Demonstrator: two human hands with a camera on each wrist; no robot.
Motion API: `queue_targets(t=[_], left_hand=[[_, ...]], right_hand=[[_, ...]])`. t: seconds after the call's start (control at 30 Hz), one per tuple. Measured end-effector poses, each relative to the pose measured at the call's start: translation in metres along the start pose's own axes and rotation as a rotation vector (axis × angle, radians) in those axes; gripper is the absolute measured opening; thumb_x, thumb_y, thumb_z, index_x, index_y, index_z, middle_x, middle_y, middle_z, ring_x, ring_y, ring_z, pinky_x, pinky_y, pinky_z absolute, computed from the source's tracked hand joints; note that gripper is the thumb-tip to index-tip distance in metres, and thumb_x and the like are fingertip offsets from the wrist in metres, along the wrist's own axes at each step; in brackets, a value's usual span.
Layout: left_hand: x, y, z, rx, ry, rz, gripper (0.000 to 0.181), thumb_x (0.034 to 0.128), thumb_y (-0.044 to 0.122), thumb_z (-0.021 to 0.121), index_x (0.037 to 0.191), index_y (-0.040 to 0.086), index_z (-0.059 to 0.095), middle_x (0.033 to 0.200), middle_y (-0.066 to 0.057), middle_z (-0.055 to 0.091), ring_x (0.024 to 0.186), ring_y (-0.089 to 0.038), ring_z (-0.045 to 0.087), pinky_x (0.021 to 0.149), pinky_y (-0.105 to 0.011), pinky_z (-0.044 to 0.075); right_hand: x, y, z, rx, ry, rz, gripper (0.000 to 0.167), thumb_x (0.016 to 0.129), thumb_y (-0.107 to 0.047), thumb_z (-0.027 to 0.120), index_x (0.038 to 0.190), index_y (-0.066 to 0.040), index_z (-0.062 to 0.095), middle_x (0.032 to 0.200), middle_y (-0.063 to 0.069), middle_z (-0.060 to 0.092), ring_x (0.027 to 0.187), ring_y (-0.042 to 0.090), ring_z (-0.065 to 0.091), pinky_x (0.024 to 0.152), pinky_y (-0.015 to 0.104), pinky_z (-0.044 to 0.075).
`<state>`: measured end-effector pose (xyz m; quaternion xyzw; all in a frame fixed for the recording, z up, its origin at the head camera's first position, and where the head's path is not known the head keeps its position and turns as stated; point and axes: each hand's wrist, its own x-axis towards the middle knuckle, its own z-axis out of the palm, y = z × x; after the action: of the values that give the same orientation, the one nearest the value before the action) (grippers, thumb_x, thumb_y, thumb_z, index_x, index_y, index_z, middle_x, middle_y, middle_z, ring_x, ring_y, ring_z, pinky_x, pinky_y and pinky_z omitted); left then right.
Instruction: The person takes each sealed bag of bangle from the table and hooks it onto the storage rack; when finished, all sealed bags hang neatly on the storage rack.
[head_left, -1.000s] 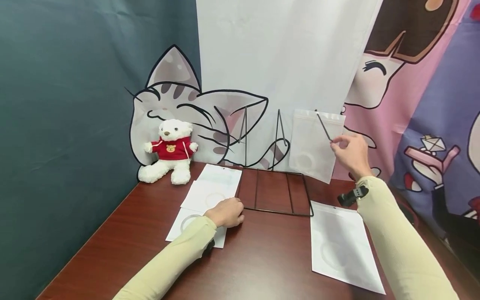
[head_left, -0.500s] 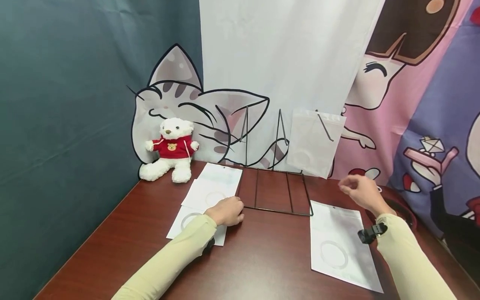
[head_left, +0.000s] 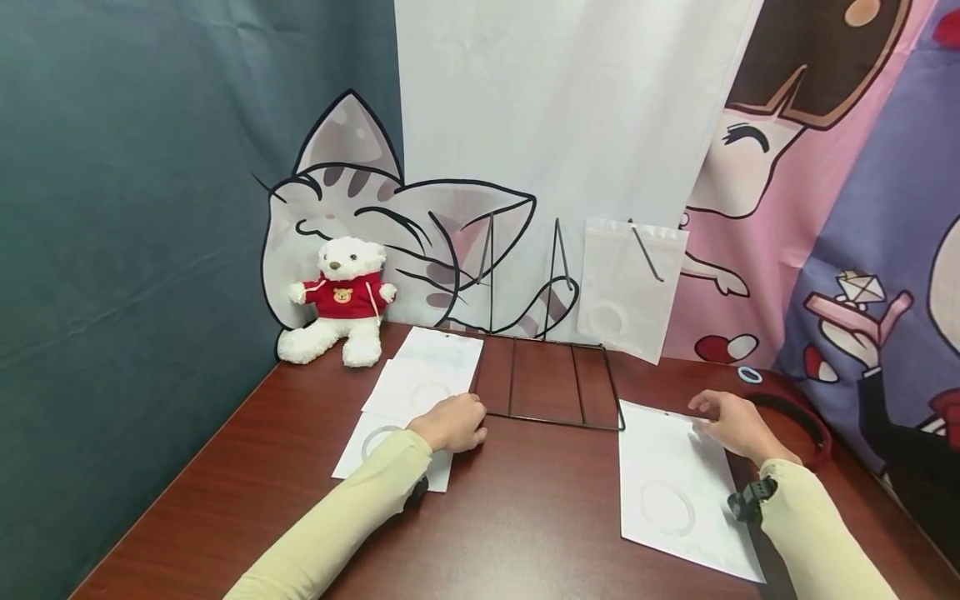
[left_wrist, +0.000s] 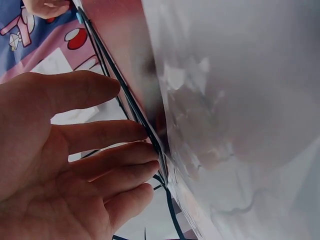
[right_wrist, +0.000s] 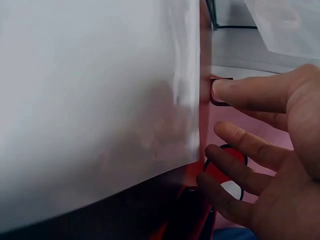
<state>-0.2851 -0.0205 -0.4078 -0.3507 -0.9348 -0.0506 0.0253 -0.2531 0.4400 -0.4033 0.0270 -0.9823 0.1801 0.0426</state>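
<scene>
Near the front left corner of a black wire rack (head_left: pixel 555 423), my left hand (head_left: pixel 452 423) rests beside overlapping white zip bags (head_left: pixel 401 383). In the left wrist view, its fingers (left_wrist: pixel 112 159) lie relaxed with their tips against the rack's wire. My right hand (head_left: pixel 735 423) is at the top right corner of another white zip bag (head_left: pixel 667 475) lying flat, with a ring shape showing through. Its thumb and fingers (right_wrist: pixel 250 145) are apart beside the bag's edge, with nothing between them. A third zip bag (head_left: pixel 633 287) hangs from the rack's right hook.
Two other upright hooks (head_left: pixel 561 258) of the rack carry nothing. A white teddy bear (head_left: pixel 345 300) in a red sweater sits at the back left. Behind the right hand lie a dark red round object (head_left: pixel 813 429) and a small light-blue ring (head_left: pixel 748 375). Printed curtains stand behind the table.
My right hand has let go of the hook with the hanging bag and come down to the flat bag on the right. The hanging bag swung slightly. My left hand stays in place.
</scene>
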Motion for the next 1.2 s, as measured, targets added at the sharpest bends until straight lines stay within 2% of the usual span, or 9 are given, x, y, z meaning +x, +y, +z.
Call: queue_targets(t=[0.1, 0.33, 0.5, 0.6, 0.7, 0.83, 0.9, 1.07, 1.2], left_hand=[[-0.001, 0.0, -0.001, -0.006, -0.006, 0.0, 0.021, 0.0909, 0.018, 0.067, 0.073, 0.006, 0.067, 0.092, -0.01, 0.069, 0.076, -0.018, 0.062, 0.069, -0.035, 0.055], [-0.001, 0.0, -0.002, -0.011, -0.016, -0.007, 0.023, 0.092, 0.018, 0.067, 0.073, 0.006, 0.067, 0.092, -0.011, 0.069, 0.074, -0.018, 0.06, 0.067, -0.034, 0.054], [0.0, -0.001, -0.001, -0.017, -0.012, -0.004, 0.024, 0.0916, 0.017, 0.067, 0.071, 0.006, 0.066, 0.091, -0.011, 0.068, 0.074, -0.018, 0.059, 0.067, -0.034, 0.053], [0.0, -0.001, -0.002, -0.014, -0.01, 0.001, 0.023, 0.0916, 0.018, 0.067, 0.072, 0.005, 0.067, 0.092, -0.011, 0.069, 0.075, -0.019, 0.061, 0.068, -0.035, 0.054], [0.0, -0.002, -0.002, -0.015, -0.008, 0.003, 0.022, 0.0914, 0.018, 0.067, 0.073, 0.005, 0.068, 0.093, -0.011, 0.069, 0.077, -0.02, 0.062, 0.069, -0.036, 0.055], [0.0, -0.001, -0.003, -0.018, -0.016, -0.005, 0.023, 0.092, 0.018, 0.067, 0.074, 0.005, 0.068, 0.092, -0.011, 0.068, 0.077, -0.019, 0.061, 0.07, -0.035, 0.054], [0.0, 0.0, -0.003, -0.023, -0.018, -0.011, 0.023, 0.0923, 0.018, 0.067, 0.073, 0.005, 0.068, 0.092, -0.011, 0.068, 0.076, -0.018, 0.06, 0.069, -0.035, 0.054], [-0.001, 0.001, -0.005, -0.029, -0.022, -0.007, 0.024, 0.0922, 0.017, 0.067, 0.072, 0.005, 0.067, 0.092, -0.011, 0.068, 0.075, -0.018, 0.059, 0.068, -0.034, 0.053], [-0.002, 0.001, -0.003, -0.032, -0.029, -0.011, 0.023, 0.0924, 0.018, 0.067, 0.073, 0.005, 0.067, 0.093, -0.011, 0.068, 0.076, -0.018, 0.059, 0.069, -0.034, 0.053]], right_hand=[[0.0, 0.001, 0.002, 0.005, -0.031, 0.002, 0.035, 0.075, -0.008, 0.08, 0.108, -0.001, 0.069, 0.105, 0.026, 0.068, 0.091, 0.037, 0.063, 0.074, 0.048, 0.054], [0.001, 0.009, 0.004, 0.026, -0.071, 0.001, 0.045, 0.068, -0.002, 0.082, 0.111, -0.003, 0.069, 0.106, 0.024, 0.068, 0.094, 0.035, 0.061, 0.073, 0.042, 0.051], [0.002, 0.012, 0.005, 0.103, -0.095, 0.012, 0.051, 0.068, 0.003, 0.079, 0.117, -0.005, 0.069, 0.106, 0.022, 0.07, 0.094, 0.033, 0.061, 0.075, 0.043, 0.051], [-0.001, 0.015, 0.004, 0.157, -0.077, -0.03, 0.05, 0.068, 0.003, 0.079, 0.116, -0.005, 0.067, 0.108, 0.02, 0.071, 0.098, 0.03, 0.062, 0.079, 0.045, 0.05], [-0.005, 0.017, -0.001, 0.215, -0.049, -0.084, 0.049, 0.071, 0.002, 0.08, 0.117, -0.007, 0.064, 0.114, 0.016, 0.069, 0.103, 0.017, 0.062, 0.082, 0.04, 0.051], [-0.011, 0.019, -0.014, 0.253, -0.017, -0.124, 0.042, 0.076, 0.0, 0.079, 0.112, -0.007, 0.06, 0.113, 0.011, 0.065, 0.099, -0.004, 0.056, 0.078, 0.021, 0.046], [-0.013, 0.018, -0.021, 0.25, -0.005, -0.124, 0.033, 0.078, 0.0, 0.077, 0.106, -0.007, 0.062, 0.108, 0.008, 0.065, 0.095, -0.007, 0.052, 0.075, 0.017, 0.043], [-0.019, 0.011, -0.039, 0.194, 0.007, -0.122, 0.012, 0.085, -0.005, 0.073, 0.094, -0.012, 0.071, 0.102, 0.005, 0.067, 0.088, -0.004, 0.051, 0.07, 0.02, 0.043], [-0.02, 0.001, -0.051, 0.124, -0.002, -0.137, 0.011, 0.089, -0.011, 0.071, 0.095, -0.019, 0.076, 0.106, 0.006, 0.07, 0.091, -0.007, 0.052, 0.072, 0.021, 0.046]])
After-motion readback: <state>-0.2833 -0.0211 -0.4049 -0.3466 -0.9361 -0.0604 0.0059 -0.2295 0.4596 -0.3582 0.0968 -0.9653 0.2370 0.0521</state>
